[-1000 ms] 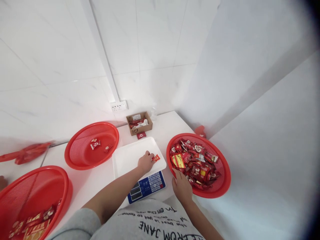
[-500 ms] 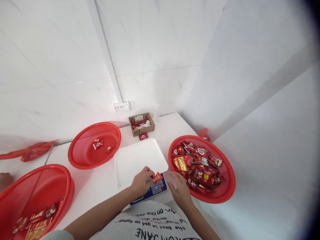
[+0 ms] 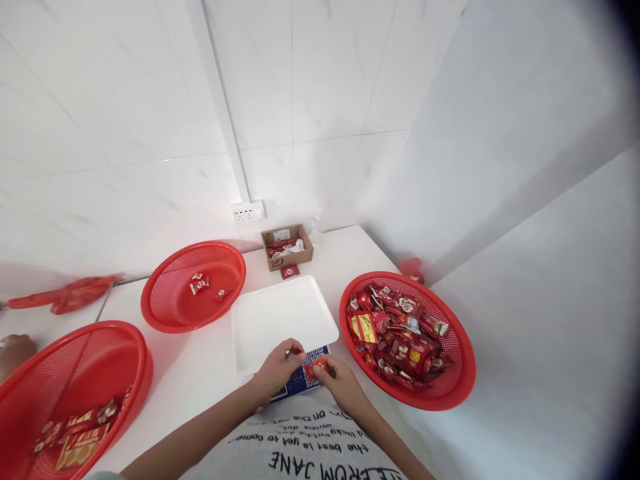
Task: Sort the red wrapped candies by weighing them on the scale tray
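Note:
A small red candy packet [image 3: 316, 367] is pinched between the fingertips of both hands, just above the keypad of a blue scale [image 3: 310, 365]. My left hand [image 3: 277, 369] grips its left end and my right hand [image 3: 340, 383] its right end. The scale's white tray [image 3: 280, 320] lies bare just beyond the hands. A red basket [image 3: 453, 393] heaped with red packets [image 3: 395, 333] sits to the right of my right hand.
A red basket [image 3: 155, 313] with a few packets stands at the back left. Another red basket [image 3: 130, 340] with several packets is at the near left. A small cardboard box [image 3: 287, 247] and a loose packet [image 3: 289, 271] are by the wall. Another person's hand [image 3: 15, 350] shows at the far left.
My left hand lifted the red packet off the white tray and drew it back over the scale's keypad. My right hand left the right basket's rim and joined it on the packet.

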Motion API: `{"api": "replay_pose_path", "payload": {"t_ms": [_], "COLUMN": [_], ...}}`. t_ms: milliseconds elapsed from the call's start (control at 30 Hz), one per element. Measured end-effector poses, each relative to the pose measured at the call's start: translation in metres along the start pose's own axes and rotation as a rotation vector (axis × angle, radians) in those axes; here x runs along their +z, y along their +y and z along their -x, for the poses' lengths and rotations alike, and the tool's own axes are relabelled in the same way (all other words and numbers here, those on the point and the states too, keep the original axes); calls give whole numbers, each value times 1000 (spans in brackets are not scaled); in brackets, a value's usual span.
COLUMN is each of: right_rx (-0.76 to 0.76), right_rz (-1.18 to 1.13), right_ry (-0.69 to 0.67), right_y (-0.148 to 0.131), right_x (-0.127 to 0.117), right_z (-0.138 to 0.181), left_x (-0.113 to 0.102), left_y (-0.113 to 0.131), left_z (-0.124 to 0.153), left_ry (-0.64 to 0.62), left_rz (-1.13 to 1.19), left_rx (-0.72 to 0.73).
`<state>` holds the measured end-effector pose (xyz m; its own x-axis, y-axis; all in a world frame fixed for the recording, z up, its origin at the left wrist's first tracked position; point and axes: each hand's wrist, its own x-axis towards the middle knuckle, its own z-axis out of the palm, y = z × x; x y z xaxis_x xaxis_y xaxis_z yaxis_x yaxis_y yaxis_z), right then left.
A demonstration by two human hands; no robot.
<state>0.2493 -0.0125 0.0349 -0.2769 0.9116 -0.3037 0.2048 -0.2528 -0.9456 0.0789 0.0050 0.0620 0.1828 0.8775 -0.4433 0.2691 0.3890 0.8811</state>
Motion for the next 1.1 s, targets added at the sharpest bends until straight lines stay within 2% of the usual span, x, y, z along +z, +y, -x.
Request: {"api": "replay_pose_path", "payload": {"t_ms": [100, 200, 300, 400, 467, 633, 800, 967, 1100], "right_rx": [60, 47, -30, -17, -15, -25, -20, 7, 6], "right_rz": [-216, -293, -239, -233, -227, -220, -185, -178, -168], "right_ry": [-144, -300, -372, -378, -370, -360, -336, -309, -277], "right_y": [-9, -20, -28, -28, -26, -21, -23, -22, -20], "right_x": [1, 5, 7, 8, 8, 8, 7, 7, 8], "right_z": [2, 5, 6, 7, 7, 7, 7, 6, 5], "left_x": [1, 7, 15, 22, 23, 19, 12, 9, 8], "left_y": [8, 18, 25, 27, 26, 21, 21, 17, 15], "left_z": [-5, -7, -6, -3, 0, 2, 7, 13, 13], "left_ry": [-22, -57, -30, 18, -5, -65, -42, -86, -128], "left_rz": [415, 637, 638, 582, 570, 549, 507, 647, 651], "left_rx": [-185, -187, -117, -27, -9, 0, -51, -92, -130]}}
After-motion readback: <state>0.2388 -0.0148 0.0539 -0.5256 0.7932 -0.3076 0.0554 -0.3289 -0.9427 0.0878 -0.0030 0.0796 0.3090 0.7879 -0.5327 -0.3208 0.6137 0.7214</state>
